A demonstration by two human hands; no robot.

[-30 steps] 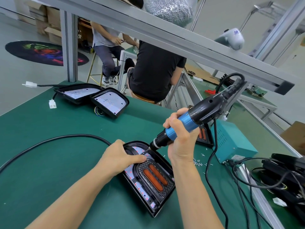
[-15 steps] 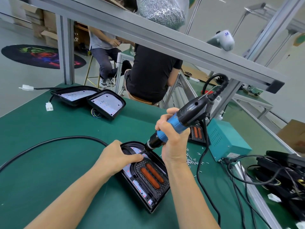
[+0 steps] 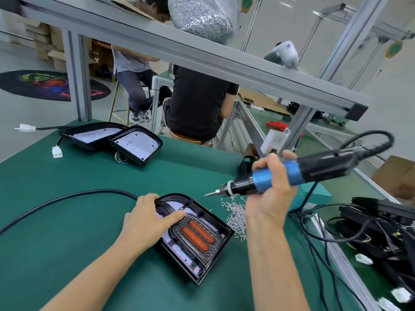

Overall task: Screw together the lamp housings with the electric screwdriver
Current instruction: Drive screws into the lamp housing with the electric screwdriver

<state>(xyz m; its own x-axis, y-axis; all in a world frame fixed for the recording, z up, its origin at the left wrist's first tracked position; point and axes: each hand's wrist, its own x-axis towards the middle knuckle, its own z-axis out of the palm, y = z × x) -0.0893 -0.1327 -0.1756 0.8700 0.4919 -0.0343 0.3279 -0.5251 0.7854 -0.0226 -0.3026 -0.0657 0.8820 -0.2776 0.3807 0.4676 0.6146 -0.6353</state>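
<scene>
A black lamp housing (image 3: 197, 241) with two orange lenses lies open on the green mat in front of me. My left hand (image 3: 148, 218) rests on its near left corner, thumb pressing on the inside. My right hand (image 3: 271, 189) grips the blue-and-black electric screwdriver (image 3: 298, 170), held nearly level in the air to the right of the housing, its bit pointing left and clear of the housing. A heap of small silver screws (image 3: 235, 214) lies on the mat just right of the housing.
Two more lamp housings (image 3: 112, 138) lie at the mat's far left with white connectors. A thick black cable (image 3: 67, 196) curves across the mat. A teal power box (image 3: 314, 196) and tangled black cables (image 3: 370, 232) fill the right. Two people sit beyond the bench.
My right hand has lifted the screwdriver off the housing and swung it up and to the right, tip now in the air. My left hand stays on the housing.
</scene>
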